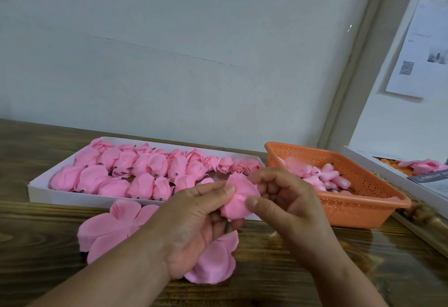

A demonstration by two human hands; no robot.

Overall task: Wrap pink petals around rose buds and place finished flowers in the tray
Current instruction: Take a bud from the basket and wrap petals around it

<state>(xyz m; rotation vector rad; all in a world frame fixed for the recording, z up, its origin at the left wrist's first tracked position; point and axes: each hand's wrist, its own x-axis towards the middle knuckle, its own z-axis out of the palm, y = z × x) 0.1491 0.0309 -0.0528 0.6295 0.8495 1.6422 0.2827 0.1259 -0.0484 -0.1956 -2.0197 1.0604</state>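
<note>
Above the table (315,270), both hands (242,209) pinch a petal-wrapped bud (238,200) (poster (421,52) writing unreadable).

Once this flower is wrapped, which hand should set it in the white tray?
Probably the left hand. It grips the flower from below, near the stem, and the white tray lies on its side. The right hand only pinches the petal and sits nearer the orange basket.

We can't read any text here. The white paper sheet (420,49) taped to the wall at right carries a QR code (406,67) and grey print lines, too blurred to make out. The dark printed strip (430,176) on the white box at far right probably has lettering, unreadable.
</note>
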